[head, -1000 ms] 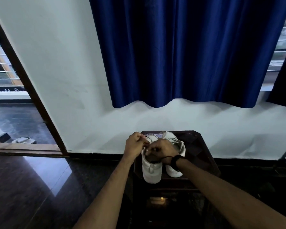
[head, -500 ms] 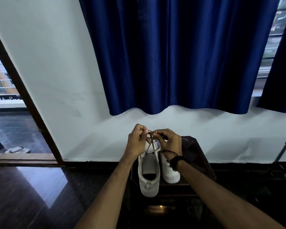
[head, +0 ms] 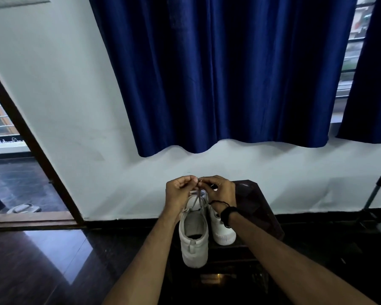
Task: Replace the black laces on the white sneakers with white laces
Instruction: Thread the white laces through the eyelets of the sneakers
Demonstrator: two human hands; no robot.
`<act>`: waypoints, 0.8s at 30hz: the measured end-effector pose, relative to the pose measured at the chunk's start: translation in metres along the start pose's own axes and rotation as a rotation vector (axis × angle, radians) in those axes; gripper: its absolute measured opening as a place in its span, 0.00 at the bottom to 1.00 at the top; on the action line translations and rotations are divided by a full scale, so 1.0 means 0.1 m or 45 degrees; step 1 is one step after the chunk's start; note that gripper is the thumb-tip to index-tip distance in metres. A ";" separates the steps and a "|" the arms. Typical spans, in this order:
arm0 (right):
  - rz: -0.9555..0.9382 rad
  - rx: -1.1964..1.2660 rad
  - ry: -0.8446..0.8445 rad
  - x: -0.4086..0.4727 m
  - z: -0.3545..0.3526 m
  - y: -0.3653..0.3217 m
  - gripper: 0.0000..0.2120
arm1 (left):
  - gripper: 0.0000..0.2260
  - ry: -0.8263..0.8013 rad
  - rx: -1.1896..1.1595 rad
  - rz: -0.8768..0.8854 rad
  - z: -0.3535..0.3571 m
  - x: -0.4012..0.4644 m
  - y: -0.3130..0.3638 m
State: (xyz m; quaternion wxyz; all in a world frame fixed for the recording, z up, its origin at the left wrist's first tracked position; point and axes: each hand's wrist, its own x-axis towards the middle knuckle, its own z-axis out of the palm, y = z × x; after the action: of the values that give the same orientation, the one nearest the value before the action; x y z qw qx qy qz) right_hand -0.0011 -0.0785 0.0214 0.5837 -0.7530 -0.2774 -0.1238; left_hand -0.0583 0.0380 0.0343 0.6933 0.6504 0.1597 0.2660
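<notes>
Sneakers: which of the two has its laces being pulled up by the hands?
The left sneaker, nearer the camera: both lace ends rise from it to the left hand and right hand. The right sneaker sits behind the right wrist.

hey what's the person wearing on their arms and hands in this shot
Both forearms are bare, with no sleeves in view and no gloves. The right wrist carries a black band, like a watch or fitness strap, and a thin dark cord bracelet just above it. The left hand and wrist wear nothing visible.
</notes>
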 end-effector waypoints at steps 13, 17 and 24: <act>0.018 -0.078 -0.042 -0.03 0.11 -0.14 0.21 | 0.03 0.008 0.096 -0.112 -0.10 0.11 0.09; 0.026 -0.095 -0.029 0.01 0.12 -0.13 0.22 | 0.02 -0.046 0.178 -0.109 -0.13 0.13 0.10; -0.051 -0.181 -0.104 0.00 0.13 -0.11 0.23 | 0.04 -0.048 0.178 -0.144 -0.13 0.12 0.14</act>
State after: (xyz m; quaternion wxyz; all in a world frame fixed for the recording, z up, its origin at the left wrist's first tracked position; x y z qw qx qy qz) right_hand -0.0088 -0.0640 0.0268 0.5145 -0.7912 -0.3064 -0.1241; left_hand -0.0583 0.0561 0.0481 0.6629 0.6921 0.2015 0.2023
